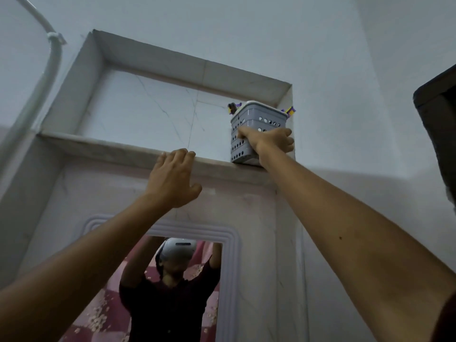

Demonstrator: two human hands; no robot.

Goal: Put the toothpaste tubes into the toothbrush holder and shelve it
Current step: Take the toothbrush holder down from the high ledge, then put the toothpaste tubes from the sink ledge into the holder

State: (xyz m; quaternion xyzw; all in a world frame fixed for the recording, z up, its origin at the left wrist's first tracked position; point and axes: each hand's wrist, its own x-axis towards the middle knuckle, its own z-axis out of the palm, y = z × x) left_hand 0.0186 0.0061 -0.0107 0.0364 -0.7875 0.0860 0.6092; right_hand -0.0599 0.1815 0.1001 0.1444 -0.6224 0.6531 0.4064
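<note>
Your grey perforated plastic toothbrush holder [256,134] sits at the right end of the marble-look niche shelf [123,150], hard up by the niche's right wall, with its base on the front lip and maybe a bit over the edge; I can't tell how much. Your right hand [267,141] is clamped on its front face, thumb on the left side and fingers wrapped around the right. Purple-and-yellow toothpaste tube ends [289,112] poke above the white rim at the back right, and a darker piece shows at the back left, too small to name.

Risk: if you let go now and the base really overhangs, the holder tips forward and drops, because the load of tubes makes it top-heavy. The polished ledge looks slick, so a push could also skid it sideways. The tubes stand loose and tilted, so a jolt against the wall could flick one out. Push it deeper before you release.

Your left hand [172,178] is open, fingers together and curled over the shelf edge, gripping nothing, so you're likely bracing. You're reaching overhead, so a slip there costs your balance.

Materials: the holder is rigid moulded plastic, boxy with rounded corners and rows of round holes. The shelf and niche are glossy veined tile with square edges. Below is a ribbed white-framed mirror [232,243] that reflects you. A white pipe [53,60] curves at top left, and a dark cabinet corner [436,107] juts in at right.
</note>
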